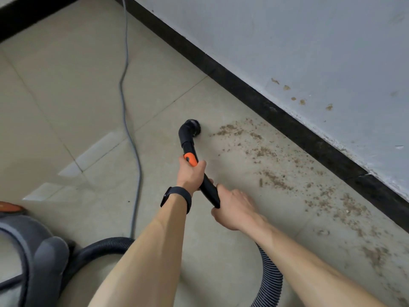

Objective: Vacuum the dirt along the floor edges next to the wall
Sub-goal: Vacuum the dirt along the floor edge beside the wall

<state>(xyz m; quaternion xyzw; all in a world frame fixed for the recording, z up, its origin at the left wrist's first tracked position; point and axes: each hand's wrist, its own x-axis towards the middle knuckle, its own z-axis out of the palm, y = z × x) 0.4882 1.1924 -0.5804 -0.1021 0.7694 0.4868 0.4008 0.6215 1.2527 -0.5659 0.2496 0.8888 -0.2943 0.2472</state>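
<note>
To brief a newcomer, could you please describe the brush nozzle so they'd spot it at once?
Follow the black skirting board to the brown dirt scattered on the tiles. At the dirt's upper-left end is the brush nozzle, tipping the orange-banded wand. Unlike the smooth wand and ribbed hose, it is a bent elbow ending in dark bristles.

Worn on the head, one wide-angle view, looking forward and steeply down at the tiled floor (66,96) from close above. Tilted, so the wall (309,41) and black skirting (287,122) run diagonally from top centre to the right edge, with the left hand (190,173) and right hand (234,209) gripping the wand (208,187) near mid-frame and the vacuum body (33,262) cut off at lower left.
</note>
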